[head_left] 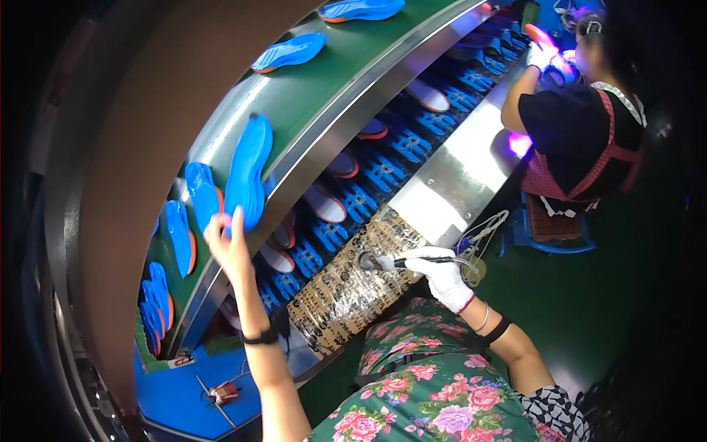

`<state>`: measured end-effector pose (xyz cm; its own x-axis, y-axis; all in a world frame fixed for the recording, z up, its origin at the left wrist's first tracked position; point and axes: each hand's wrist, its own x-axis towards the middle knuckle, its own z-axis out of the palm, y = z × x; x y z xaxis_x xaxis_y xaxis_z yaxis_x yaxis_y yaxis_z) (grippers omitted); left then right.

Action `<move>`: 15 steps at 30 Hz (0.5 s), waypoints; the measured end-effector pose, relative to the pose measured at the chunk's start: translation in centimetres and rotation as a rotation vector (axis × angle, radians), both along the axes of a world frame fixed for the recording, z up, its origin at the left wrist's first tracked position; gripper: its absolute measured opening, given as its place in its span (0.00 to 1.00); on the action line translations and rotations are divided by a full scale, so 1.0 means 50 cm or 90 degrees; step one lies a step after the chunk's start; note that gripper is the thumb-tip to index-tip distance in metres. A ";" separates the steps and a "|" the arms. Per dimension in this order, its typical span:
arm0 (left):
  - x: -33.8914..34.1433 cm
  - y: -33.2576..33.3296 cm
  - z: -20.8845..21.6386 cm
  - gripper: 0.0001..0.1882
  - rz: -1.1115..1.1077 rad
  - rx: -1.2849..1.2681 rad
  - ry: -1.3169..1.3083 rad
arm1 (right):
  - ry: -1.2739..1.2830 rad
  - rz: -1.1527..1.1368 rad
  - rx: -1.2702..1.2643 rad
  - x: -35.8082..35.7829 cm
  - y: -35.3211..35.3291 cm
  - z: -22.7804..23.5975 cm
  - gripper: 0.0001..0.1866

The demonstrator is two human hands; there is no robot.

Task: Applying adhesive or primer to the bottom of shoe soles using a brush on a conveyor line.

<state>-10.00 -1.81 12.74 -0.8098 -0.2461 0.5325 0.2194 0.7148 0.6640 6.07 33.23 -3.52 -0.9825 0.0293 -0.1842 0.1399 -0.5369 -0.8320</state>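
Observation:
My bare left hand [230,247] pinches the near end of a blue shoe sole [250,166] over the green belt. Right beside it lies another blue sole with an orange edge [202,193], close to my fingers. My right hand [443,278], in a white glove, is closed around the dark handle of a brush [427,260]. The brush's head rests on or just over a ledge covered with brown printed tape [346,283]; contact is hard to tell.
More blue soles [180,234] lie along the curved green belt [221,140]. Below its metal rim, a lower line of blue racks [383,173] carries shoes. At right, a co-worker [582,140] handles a sole under purple light, beside a blue stool [552,228]. A blue surface [177,398] lies lower left.

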 end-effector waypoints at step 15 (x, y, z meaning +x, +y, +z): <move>0.225 0.137 -0.179 0.43 -0.350 0.946 -0.313 | 0.234 0.087 0.166 -0.041 -0.031 0.268 0.10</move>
<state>1.24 5.04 3.77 -0.9750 0.0818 -0.2064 -0.2090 -0.6520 0.7289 4.00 31.68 9.87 -0.9793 -0.1052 0.1727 -0.1342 -0.3004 -0.9443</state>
